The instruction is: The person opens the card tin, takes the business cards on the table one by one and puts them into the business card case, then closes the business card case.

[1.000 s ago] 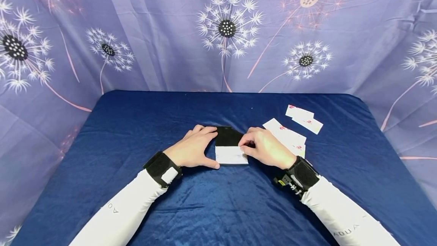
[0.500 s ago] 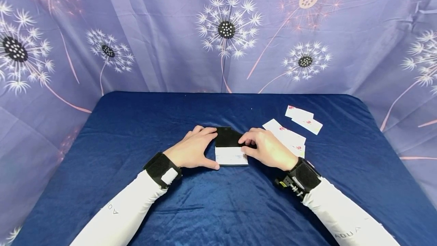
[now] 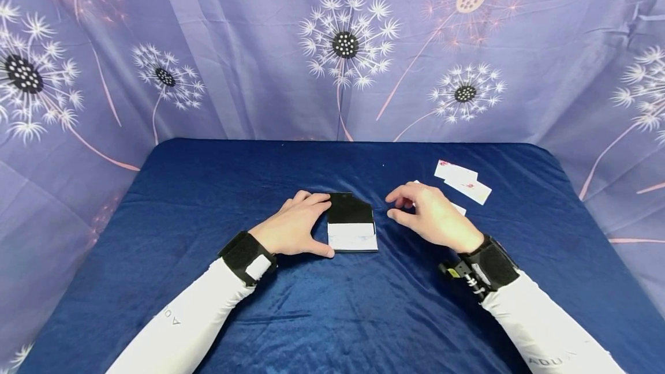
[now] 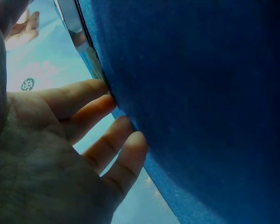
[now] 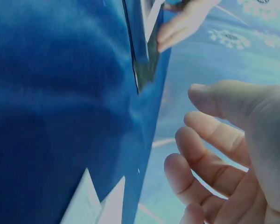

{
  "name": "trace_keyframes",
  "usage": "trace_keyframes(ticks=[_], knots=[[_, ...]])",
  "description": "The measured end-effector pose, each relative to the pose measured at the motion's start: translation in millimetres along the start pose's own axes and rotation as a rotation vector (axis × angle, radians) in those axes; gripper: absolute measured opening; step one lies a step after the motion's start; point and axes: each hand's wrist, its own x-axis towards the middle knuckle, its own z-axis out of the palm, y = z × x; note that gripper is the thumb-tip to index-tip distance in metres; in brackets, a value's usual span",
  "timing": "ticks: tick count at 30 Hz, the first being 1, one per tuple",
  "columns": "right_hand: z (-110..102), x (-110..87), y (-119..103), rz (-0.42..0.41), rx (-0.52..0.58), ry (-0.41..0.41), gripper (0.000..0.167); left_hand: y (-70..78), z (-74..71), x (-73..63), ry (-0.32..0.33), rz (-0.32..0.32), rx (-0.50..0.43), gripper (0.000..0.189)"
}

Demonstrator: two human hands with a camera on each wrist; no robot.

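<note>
On the blue cloth in the head view lies a black, flat card case (image 3: pixel 350 208), its front part filled with white cards (image 3: pixel 352 238). My left hand (image 3: pixel 295 225) rests against the case's left side, thumb at the front corner and fingertips at the back edge. In the left wrist view its fingers (image 4: pixel 93 95) look extended and only slightly bent. Between the case and the loose cards, my right hand (image 3: pixel 428 215) hovers with nothing in its fingers, which are loosely bent in the right wrist view. It partly hides white cards (image 3: pixel 459 209) printed with small red flowers.
Two more white cards (image 3: pixel 467 190) overlap farther back on the right. Blue cloth (image 3: pixel 332 316) covers the table, whose back edge meets a purple curtain (image 3: pixel 249 74) with dandelion prints.
My right hand has left the card case's right edge and moved right, now over the nearer loose cards. The left hand and the case stay where they were.
</note>
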Motion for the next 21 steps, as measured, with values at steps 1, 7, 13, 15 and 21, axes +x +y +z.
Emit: trace_keyframes(ticks=[1,7,13,15,21], knots=[[-3,-1.5,1,0.008,-0.001,0.006,0.019,-0.2,0.2,0.1,0.001,0.001,0.001,0.105],[-22,-10.0,9,0.066,-0.007,0.019,0.018,-0.9,1.1,0.7,0.004,0.005,0.007,0.105],[-37,-17.8,20,0.116,-0.056,0.029,0.018,-1.2,1.2,1.4,-0.002,0.001,0.005,0.105],[-42,-21.1,25,0.141,-0.061,0.025,0.019,-1.3,1.3,1.6,-0.004,0.001,0.007,0.105],[-50,-32.7,39,0.215,-0.112,0.024,0.021,-1.5,1.6,1.6,-0.004,0.002,0.015,0.105]])
